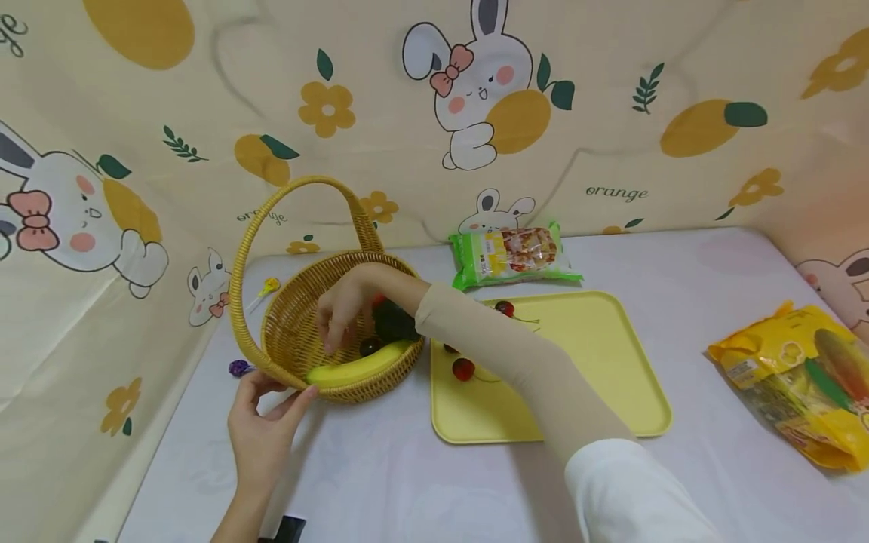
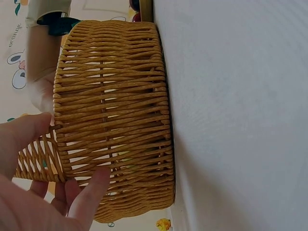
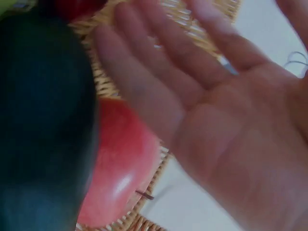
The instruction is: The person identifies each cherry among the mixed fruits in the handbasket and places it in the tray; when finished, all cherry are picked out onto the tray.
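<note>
A woven basket (image 1: pixel 293 324) with a tall arched handle stands on the table at the left. My left hand (image 1: pixel 266 422) grips its near rim at the foot of the handle, thumb and fingers on either side of the weave (image 2: pixel 110 96). Over the basket's inside hangs my right hand (image 1: pixel 346 302), with nothing in its loosely bent fingers (image 3: pixel 159 62). A banana (image 1: pixel 360 367) lies along the near inside wall. Beside it are a small dark round fruit (image 1: pixel 370 346), a large dark green fruit (image 3: pixel 43 115) and a pinkish-red apple-like fruit (image 3: pixel 120 163).
Right of the basket, a yellow tray (image 1: pixel 611 362) carries several cherries (image 1: pixel 464 369), partly covered by my right forearm. Behind it lies a green snack bag (image 1: pixel 516 256); a yellow bag (image 1: pixel 801 385) sits far right. Wrapped lollipops, yellow (image 1: pixel 269 286) and purple (image 1: pixel 239 368), lie left of the basket.
</note>
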`<state>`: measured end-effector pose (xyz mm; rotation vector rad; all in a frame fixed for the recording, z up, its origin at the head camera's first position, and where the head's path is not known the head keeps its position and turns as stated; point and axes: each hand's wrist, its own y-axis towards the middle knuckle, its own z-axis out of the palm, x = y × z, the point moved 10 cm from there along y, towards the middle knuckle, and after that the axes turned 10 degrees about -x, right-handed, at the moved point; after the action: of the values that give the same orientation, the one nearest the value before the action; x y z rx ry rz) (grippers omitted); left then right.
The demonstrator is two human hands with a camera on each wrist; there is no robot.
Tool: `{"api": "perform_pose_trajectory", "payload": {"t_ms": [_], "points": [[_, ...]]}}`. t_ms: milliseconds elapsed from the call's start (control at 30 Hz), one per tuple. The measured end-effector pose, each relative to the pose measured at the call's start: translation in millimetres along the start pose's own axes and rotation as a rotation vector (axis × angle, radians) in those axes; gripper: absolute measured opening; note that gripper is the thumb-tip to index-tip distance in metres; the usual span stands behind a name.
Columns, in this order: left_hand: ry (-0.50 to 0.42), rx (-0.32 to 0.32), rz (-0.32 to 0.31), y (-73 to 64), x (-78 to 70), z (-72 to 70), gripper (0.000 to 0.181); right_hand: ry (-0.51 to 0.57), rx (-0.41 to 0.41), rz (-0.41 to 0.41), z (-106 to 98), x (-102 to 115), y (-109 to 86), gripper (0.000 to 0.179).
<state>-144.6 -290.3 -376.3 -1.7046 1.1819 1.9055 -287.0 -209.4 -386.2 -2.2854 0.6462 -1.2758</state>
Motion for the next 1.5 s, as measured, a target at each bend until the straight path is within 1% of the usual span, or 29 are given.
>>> {"api": "perform_pose_trajectory", "payload": {"t_ms": [133,267,367,467,567,700,800,1000,1100,1233,1300,1367,1433,1500], "points": [[0.005,0.005,0.003,0.7,-2.4,1.6,0.048,0.013,0.024,0.016,5,-4,1.0,0.027],[0.002,0.004,0.005,1.4,-1.7,1.3,0.048,-0.023,0.036,0.018,7,-7,1.7,0.026],[-0.005,0.002,0.005,0.9,0.4,0.9,0.049,-0.062,0.057,0.028,11,-10,3.1,0.03],[-0.003,-0.002,0.004,-0.2,2.1,0.8,0.049,-0.062,0.08,0.038,15,-14,5.1,0.038],[0.011,-0.003,0.004,-0.8,2.1,1.4,0.049,-0.052,0.095,0.03,17,-15,8.1,0.041],[0.019,0.001,0.002,-0.9,1.0,2.4,0.049,-0.043,0.118,0.002,19,-16,12.4,0.034],[0.022,0.002,0.001,-1.0,0.4,2.4,0.048,-0.049,0.128,-0.022,19,-15,14.9,0.032],[0.03,-0.006,0.0,-0.8,0.9,1.1,0.049,-0.125,0.104,-0.078,14,-13,17.8,0.032],[0.024,-0.006,0.001,-1.3,0.3,1.5,0.048,-0.132,0.094,-0.099,12,-10,15.2,0.03],[0.016,-0.003,0.002,-1.2,-1.0,2.5,0.048,-0.092,0.073,-0.118,8,-3,7.6,0.028],[0.01,-0.006,0.0,-1.1,-1.0,2.0,0.048,-0.094,0.037,-0.165,4,4,2.0,0.027],[0.011,-0.007,0.0,-1.1,-1.2,1.5,0.048,-0.099,-0.012,-0.242,-2,13,-6.9,0.026],[0.01,-0.007,-0.001,-1.1,-1.0,0.8,0.049,-0.105,-0.072,-0.346,-7,25,-21.2,0.025],[0.011,-0.007,-0.003,-0.9,-0.8,0.4,0.049,-0.094,-0.129,-0.464,-10,36,-42.2,0.026]]}}
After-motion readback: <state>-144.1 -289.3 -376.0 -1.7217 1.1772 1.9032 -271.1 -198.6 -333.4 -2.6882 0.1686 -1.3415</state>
